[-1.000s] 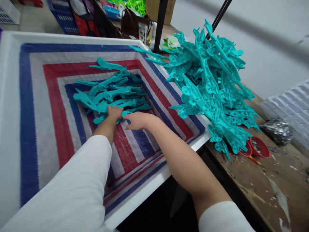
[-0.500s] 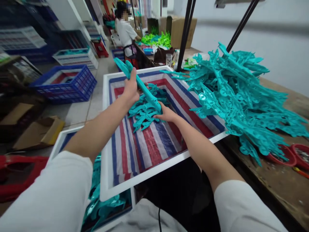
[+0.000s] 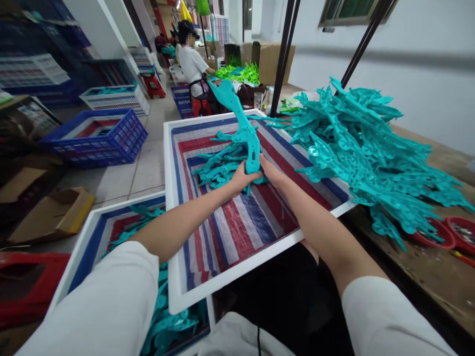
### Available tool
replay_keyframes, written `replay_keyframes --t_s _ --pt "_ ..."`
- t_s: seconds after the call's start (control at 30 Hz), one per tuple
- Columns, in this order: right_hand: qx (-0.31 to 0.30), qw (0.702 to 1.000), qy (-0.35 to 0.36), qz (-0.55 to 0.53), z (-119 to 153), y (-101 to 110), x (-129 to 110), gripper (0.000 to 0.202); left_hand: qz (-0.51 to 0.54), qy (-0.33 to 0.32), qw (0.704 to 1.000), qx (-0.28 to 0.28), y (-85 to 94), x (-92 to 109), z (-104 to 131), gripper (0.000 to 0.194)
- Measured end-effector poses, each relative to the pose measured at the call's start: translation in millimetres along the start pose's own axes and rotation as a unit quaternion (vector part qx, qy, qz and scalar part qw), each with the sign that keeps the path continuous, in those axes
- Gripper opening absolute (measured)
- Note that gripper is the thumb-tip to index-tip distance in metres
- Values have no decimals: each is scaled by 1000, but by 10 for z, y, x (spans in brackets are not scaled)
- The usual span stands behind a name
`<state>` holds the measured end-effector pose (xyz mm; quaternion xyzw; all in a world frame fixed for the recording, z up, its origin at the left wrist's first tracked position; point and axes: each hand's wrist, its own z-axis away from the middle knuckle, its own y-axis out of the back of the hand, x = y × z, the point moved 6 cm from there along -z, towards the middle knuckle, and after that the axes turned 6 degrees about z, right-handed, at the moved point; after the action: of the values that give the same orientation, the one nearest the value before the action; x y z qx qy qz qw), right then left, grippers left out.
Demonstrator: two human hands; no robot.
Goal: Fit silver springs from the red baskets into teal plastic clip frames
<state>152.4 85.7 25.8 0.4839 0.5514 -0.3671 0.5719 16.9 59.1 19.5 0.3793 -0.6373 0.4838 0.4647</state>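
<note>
Brown tabletop (image 3: 441, 282) runs along your right side in a busy workroom, with tiled floor to your left. Nearest you, low on the left, a lined white crate (image 3: 77, 257) holds turquoise pieces, partly covered by your left arm and by the white tray (image 3: 237, 270) above it. That tray sits tilted before you, its striped lining (image 3: 237, 227) bare toward your body.

Your left hand (image 3: 240, 181) is closed around the lower end of a long turquoise piece (image 3: 249, 133), thumb across its front. Your right hand (image 3: 267, 168) meets the same end from the other side — its fingers are hidden, so how tightly they curl cannot be told. The piece stands up above the tray, leaning left at its top. Under it, a small pile (image 3: 217, 165) lies in the tray.

To the right, a far bigger heap (image 3: 356, 143) covers the tabletop and overhangs the tray's edge, beside red bowls (image 3: 448, 241). Judging by these amounts, the handling looks only partway: some pieces are laid together in the tray, while most lie loose in the heap.

Farther off are a blue basket (image 3: 122, 143), a seated co-worker (image 3: 193, 64) and bright green pieces (image 3: 243, 74).
</note>
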Motion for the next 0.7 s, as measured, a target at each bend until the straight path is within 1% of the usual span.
replay_keyframes --t_s 0.07,0.1,0.13,0.2,0.23,0.27,0.3,0.33,0.4,0.43,0.5,0.57,0.6,0.63,0.67,0.7 --pt "-78 996 -32 -2 63 -146 60 99 24 -15 999 43 102 48 -63 71" --pt "-98 994 -38 2 93 -211 76 106 33 -15 998 58 146 68 -78 67" --pt "-105 994 -29 12 113 -262 74 114 34 -2 997 68 182 77 -84 65" --pt "-92 994 24 50 132 -320 12 124 17 55 996 69 228 72 -76 67" --pt "-84 992 59 75 137 -330 -41 127 7 86 995 54 233 74 -66 70" --pt "-80 988 93 98 144 -330 -98 130 1 110 994 27 225 90 -55 72" --pt "-85 983 113 115 151 -321 -148 134 1 123 992 -10 211 121 -46 73" --pt "-97 982 113 120 157 -302 -181 136 4 130 990 -48 197 162 -38 74" --pt "-120 986 66 92 166 -219 -214 133 16 138 985 -105 201 248 -29 74" --pt "-117 991 31 62 171 -153 -228 124 21 143 983 -118 220 283 -31 72" --pt "-74 997 -27 -16 187 16 -270 98 32 144 981 -124 264 340 -48 70" --pt "-7 995 -46 -91 211 198 -339 76 47 112 987 -106 296 405 -79 72" --pt "24 992 -45 -115 227 284 -373 70 57 78 992 -86 311 448 -95 73" --pt "45 990 -46 -123 245 356 -396 67 69 33 995 -56 330 500 -107 75" --pt "53 990 -53 -116 261 410 -402 66 84 -20 996 -19 356 557 -110 75" --pt "48 991 -71 -98 276 443 -384 64 102 -75 992 21 387 608 -100 76"
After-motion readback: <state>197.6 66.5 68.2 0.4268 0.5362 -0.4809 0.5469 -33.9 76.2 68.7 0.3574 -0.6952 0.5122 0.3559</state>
